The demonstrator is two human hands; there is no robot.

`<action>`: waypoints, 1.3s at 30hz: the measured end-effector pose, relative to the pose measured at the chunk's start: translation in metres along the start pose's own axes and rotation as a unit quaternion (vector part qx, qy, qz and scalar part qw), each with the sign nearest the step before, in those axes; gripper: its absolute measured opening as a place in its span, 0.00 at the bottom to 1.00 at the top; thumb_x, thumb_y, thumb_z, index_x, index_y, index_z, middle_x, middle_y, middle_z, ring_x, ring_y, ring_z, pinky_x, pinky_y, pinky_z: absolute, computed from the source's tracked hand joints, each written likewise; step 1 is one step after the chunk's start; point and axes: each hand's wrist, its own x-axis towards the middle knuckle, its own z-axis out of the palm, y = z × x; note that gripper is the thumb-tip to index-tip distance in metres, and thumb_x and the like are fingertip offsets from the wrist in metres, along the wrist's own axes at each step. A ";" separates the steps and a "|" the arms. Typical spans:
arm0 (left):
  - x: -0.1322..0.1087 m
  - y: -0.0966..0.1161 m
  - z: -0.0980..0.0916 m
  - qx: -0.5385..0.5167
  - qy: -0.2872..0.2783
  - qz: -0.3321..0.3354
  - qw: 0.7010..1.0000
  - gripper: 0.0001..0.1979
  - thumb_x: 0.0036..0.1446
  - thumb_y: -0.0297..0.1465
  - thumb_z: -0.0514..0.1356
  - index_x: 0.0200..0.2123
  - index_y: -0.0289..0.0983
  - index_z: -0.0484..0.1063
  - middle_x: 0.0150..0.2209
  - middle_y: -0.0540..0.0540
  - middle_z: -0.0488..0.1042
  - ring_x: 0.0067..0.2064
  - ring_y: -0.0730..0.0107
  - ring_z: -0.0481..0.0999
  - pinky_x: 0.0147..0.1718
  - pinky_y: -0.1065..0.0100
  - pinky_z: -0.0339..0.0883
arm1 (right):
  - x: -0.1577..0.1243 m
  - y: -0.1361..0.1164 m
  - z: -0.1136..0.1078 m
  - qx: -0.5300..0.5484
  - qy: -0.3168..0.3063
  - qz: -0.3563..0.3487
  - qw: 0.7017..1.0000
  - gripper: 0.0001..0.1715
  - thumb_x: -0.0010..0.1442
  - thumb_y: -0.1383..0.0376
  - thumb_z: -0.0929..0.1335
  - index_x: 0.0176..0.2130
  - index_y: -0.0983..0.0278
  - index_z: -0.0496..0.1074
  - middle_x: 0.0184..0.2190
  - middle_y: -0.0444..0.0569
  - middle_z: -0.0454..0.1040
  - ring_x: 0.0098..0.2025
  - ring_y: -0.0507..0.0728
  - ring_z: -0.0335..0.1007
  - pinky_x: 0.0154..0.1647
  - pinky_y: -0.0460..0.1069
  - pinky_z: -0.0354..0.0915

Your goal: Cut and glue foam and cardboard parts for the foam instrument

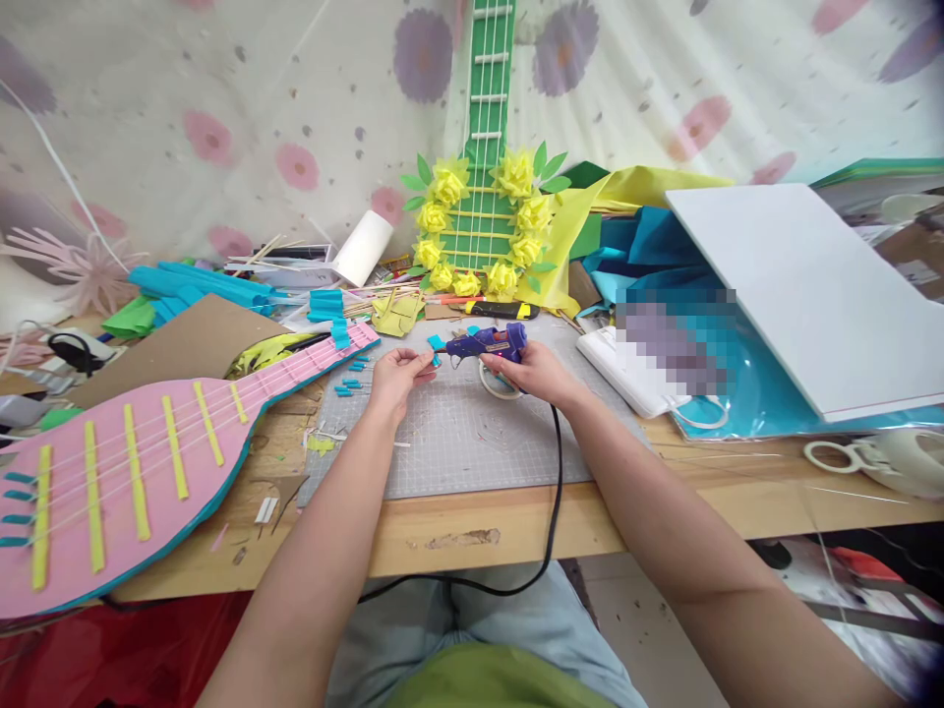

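My right hand point(537, 374) is closed around a purple hot glue gun point(488, 341), its nozzle pointing left. Pinched in the fingertips of my left hand point(398, 379) is a small blue paper piece point(435, 346), right at the nozzle. Beneath both hands lies a grey cutting mat point(472, 452). Several small rolled blue pieces point(352, 382) rest on it, left of my left hand. A pair of white-handled scissors point(500, 382) lies partly hidden under my right hand. To the left is a pink paper-covered lute-shaped instrument point(158, 462) with yellow strips and white strings.
A green instrument point(483, 211) ringed with yellow paper flowers stands at the back. A yellow and black utility knife point(501, 310) lies before it. White board point(803, 295) and blue paper fill the right side. The black cord point(557, 492) hangs over the table's front edge.
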 end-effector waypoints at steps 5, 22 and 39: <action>-0.001 0.001 0.001 -0.002 -0.009 -0.009 1.000 0.16 0.35 0.26 0.68 0.23 0.34 0.62 0.19 0.52 0.71 0.23 0.73 0.74 0.28 0.69 0.70 | -0.001 0.001 -0.001 0.012 0.011 -0.007 1.000 0.23 0.49 0.46 0.66 0.29 0.64 0.70 0.20 0.45 0.68 0.25 0.53 0.64 0.27 0.48 0.60; -0.002 0.008 -0.002 -0.107 -0.020 -0.073 0.991 0.16 0.40 0.23 0.66 0.20 0.35 0.57 0.23 0.50 0.74 0.25 0.76 0.74 0.30 0.72 0.69 | 0.010 0.013 -0.012 0.027 0.177 0.070 0.981 0.28 0.47 0.42 0.64 0.25 0.65 0.68 0.14 0.44 0.64 0.18 0.51 0.60 0.22 0.47 0.59; 0.004 0.008 -0.007 -0.142 -0.010 -0.069 0.987 0.13 0.45 0.23 0.63 0.19 0.35 0.60 0.22 0.52 0.71 0.24 0.81 0.71 0.34 0.72 0.70 | 0.034 0.064 -0.027 -0.201 0.212 0.140 0.946 0.32 0.46 0.40 0.64 0.33 0.66 0.71 0.31 0.57 0.73 0.38 0.65 0.69 0.38 0.57 0.63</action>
